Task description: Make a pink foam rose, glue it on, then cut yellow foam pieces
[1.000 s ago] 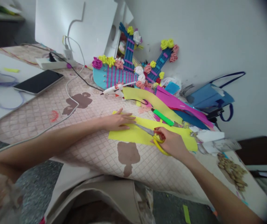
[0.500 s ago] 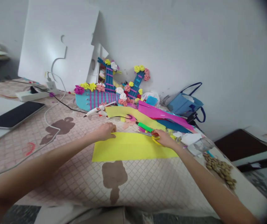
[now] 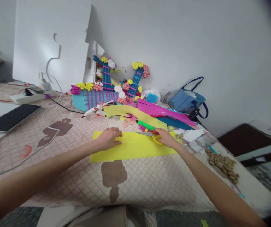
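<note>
A bright yellow sheet (image 3: 126, 148) lies flat on the table in front of me. My left hand (image 3: 108, 138) rests over its left part, fingers curved, thumb apart from them, nothing visible between. At the sheet's right part, my right hand (image 3: 165, 137) is closed on a pair of scissors (image 3: 147, 134) with yellow handles; the blades point left above the sheet's far edge. Just beyond the scissors lies a green pen-like stick (image 3: 146, 125). Behind it are a paler yellow strip (image 3: 135, 113) and a magenta sheet (image 3: 163, 112).
A glue gun (image 3: 95, 111) lies beyond my left hand, before a blue decorated shape (image 3: 92, 100) with paper flowers. A tablet (image 3: 13, 117), a cable (image 3: 45, 121) and a power strip (image 3: 31, 95) are left. Peanuts (image 3: 224, 165) and a blue bag (image 3: 187, 99) are right.
My left hand has moved from the sheet's far left edge onto its surface, uncovering the far left corner. The scissors stay in my right hand. The view has shifted slightly.
</note>
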### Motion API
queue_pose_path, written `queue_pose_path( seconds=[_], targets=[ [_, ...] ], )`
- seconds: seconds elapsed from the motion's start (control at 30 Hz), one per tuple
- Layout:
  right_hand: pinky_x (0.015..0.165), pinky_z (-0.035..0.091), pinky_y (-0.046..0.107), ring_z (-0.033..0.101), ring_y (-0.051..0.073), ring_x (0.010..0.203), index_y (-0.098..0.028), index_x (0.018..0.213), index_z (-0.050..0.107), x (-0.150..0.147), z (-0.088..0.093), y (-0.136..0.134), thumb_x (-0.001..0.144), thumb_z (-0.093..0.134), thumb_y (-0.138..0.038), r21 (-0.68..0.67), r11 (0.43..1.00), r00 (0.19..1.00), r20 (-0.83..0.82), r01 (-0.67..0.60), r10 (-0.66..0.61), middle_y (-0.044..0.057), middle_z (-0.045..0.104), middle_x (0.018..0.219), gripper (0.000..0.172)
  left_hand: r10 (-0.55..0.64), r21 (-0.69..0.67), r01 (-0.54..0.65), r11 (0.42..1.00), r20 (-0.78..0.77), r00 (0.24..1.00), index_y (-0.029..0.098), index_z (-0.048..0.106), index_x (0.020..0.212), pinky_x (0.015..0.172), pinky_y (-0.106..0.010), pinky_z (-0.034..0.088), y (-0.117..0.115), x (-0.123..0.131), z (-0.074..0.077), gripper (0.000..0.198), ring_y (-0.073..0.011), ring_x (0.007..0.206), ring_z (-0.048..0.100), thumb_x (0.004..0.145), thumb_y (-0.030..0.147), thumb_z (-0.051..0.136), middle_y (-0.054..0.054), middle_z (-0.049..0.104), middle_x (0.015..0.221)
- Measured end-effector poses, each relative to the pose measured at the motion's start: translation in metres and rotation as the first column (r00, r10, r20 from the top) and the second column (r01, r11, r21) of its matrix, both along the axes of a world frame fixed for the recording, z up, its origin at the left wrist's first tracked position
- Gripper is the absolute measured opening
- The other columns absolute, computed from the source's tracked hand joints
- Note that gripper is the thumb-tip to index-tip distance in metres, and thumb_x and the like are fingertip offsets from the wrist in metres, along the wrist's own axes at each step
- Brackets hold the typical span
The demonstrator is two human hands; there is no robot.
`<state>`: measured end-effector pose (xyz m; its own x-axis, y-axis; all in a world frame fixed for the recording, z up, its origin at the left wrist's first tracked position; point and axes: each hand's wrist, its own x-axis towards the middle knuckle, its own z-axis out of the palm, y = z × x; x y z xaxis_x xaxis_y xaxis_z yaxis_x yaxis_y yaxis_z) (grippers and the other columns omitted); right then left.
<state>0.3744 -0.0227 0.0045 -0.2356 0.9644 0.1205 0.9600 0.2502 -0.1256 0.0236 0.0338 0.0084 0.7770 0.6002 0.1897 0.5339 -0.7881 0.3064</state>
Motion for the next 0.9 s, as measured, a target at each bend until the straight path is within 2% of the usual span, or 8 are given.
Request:
queue_pose_path(
  seconds=[0.2,0.3,0.37,0.47,0.53,0.57,0.73,0.9],
  targets=[
    [0.087,0.041,0.034,0.055,0.022,0.102,-0.016,0.098,0.058,-0.009,0.005,0.000,0.069,0.059,-0.015,0.015,0.999,0.999,0.039,-0.038,0.037,0.009,0.063,0.105,0.029,-0.004,-0.173,-0.008,0.985,-0.069,0.998,0.017,0.059,0.077,0.060,-0.025,0.037,-0.012,0.005,0.003,0.006,-0.0165,0.071,0.057,0.072,0.019,0.056,-0.004,0.063,0.080],
    [0.087,0.041,0.033,0.055,0.023,0.101,-0.016,0.097,0.058,-0.014,0.006,0.000,0.070,0.060,-0.017,0.018,0.999,0.998,0.057,-0.038,0.037,0.009,0.063,0.103,0.027,-0.016,-0.203,0.012,0.979,-0.019,1.000,0.016,0.058,0.073,0.059,-0.024,0.036,-0.017,0.002,0.010,0.006,-0.0147,0.069,0.055,0.073,0.017,0.053,-0.003,0.063,0.079],
    [0.085,0.042,0.033,0.056,0.022,0.100,-0.016,0.097,0.058,-0.016,0.007,0.000,0.071,0.060,-0.017,0.024,0.999,0.998,0.064,-0.029,0.028,0.009,0.063,0.102,0.026,-0.033,-0.275,0.041,0.961,0.034,0.999,0.016,0.058,0.075,0.059,-0.023,0.037,-0.023,-0.001,0.016,0.007,-0.0135,0.068,0.055,0.074,0.020,0.052,-0.003,0.063,0.079],
    [0.083,0.044,0.032,0.057,0.022,0.097,-0.016,0.098,0.057,-0.019,0.008,-0.002,0.070,0.057,-0.013,0.047,0.999,0.998,0.067,-0.004,0.001,0.009,0.063,0.101,0.029,-0.142,-0.503,0.156,0.850,0.065,0.988,0.017,0.059,0.077,0.057,-0.020,0.038,-0.033,-0.009,0.022,0.012,-0.0115,0.064,0.054,0.076,0.028,0.055,0.000,0.062,0.073],
    [0.082,0.044,0.031,0.057,0.021,0.097,-0.017,0.098,0.057,-0.022,0.010,-0.004,0.067,0.055,-0.008,0.068,0.998,0.998,0.063,0.010,-0.014,0.008,0.063,0.101,0.032,-0.199,-0.591,0.183,0.785,0.039,0.979,0.016,0.059,0.076,0.054,-0.020,0.037,-0.038,-0.014,0.022,0.013,-0.0111,0.061,0.054,0.073,0.029,0.057,0.001,0.061,0.068],
    [0.083,0.044,0.031,0.057,0.020,0.098,-0.017,0.098,0.057,-0.022,0.012,-0.005,0.066,0.054,-0.006,0.078,0.997,0.998,0.060,0.013,-0.018,0.008,0.064,0.101,0.034,-0.197,-0.598,0.168,0.784,0.018,0.980,0.016,0.060,0.075,0.053,-0.020,0.037,-0.039,-0.016,0.021,0.012,-0.0112,0.060,0.054,0.072,0.027,0.058,0.001,0.061,0.067],
    [0.084,0.045,0.030,0.057,0.019,0.098,-0.019,0.098,0.056,-0.017,0.032,-0.002,0.065,0.052,-0.005,0.142,0.989,0.998,0.041,0.036,-0.043,0.006,0.064,0.103,0.036,-0.113,-0.492,0.097,0.865,-0.002,0.994,0.016,0.060,0.071,0.052,-0.021,0.035,-0.035,-0.014,0.016,0.007,-0.0114,0.059,0.053,0.070,0.021,0.054,0.001,0.059,0.064],
    [0.078,0.047,0.031,0.060,0.020,0.091,-0.018,0.098,0.057,0.009,0.061,0.026,0.068,0.054,-0.010,0.215,0.969,0.991,0.014,0.124,-0.130,0.007,0.065,0.101,0.031,-0.115,-0.446,0.101,0.889,-0.003,0.993,0.017,0.061,0.074,0.052,-0.020,0.034,-0.029,-0.002,0.018,0.010,-0.0113,0.060,0.052,0.072,0.024,0.055,0.001,0.061,0.067]
  ],
)
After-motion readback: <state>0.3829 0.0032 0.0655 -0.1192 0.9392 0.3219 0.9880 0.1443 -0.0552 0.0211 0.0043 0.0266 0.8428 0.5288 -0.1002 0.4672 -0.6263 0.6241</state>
